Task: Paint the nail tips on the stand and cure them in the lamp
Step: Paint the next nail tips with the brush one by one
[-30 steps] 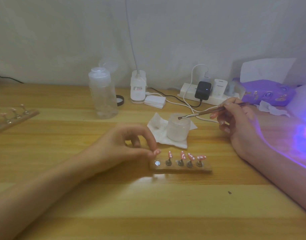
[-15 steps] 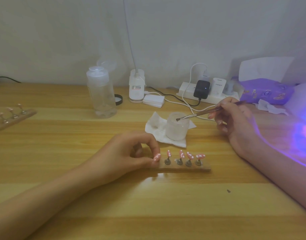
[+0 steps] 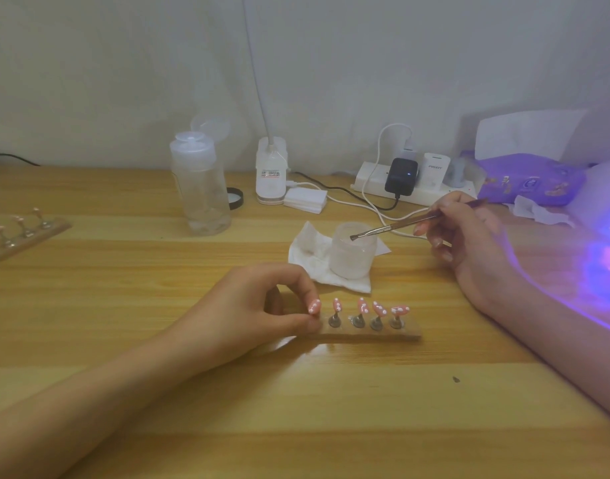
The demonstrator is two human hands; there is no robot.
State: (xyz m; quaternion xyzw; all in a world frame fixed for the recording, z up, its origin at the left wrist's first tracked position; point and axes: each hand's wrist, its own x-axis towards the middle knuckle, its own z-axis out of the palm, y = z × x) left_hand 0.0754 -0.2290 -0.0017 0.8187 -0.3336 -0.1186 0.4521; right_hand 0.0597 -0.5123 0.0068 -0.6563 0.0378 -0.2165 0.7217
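The wooden table (image 3: 227, 409) is showing a wide stretch of plain wood between the stand and its near edge. The lamp (image 3: 607, 209) is glowing violet at the right border, mostly cut off. The left hand (image 3: 248, 305) is curling over the left end of the stand (image 3: 383, 331) at mid-table, hiding that end and pinching the leftmost nail tip (image 3: 313, 307). The right hand (image 3: 469, 236) is gripping a brush (image 3: 390, 228) over a frosted jar (image 3: 352, 254). Four more nail tips (image 3: 362, 304), pink with white dots, are standing on pegs.

Clear bottle (image 3: 200, 188); power strip (image 3: 369, 183); tissue pack (image 3: 535, 179)
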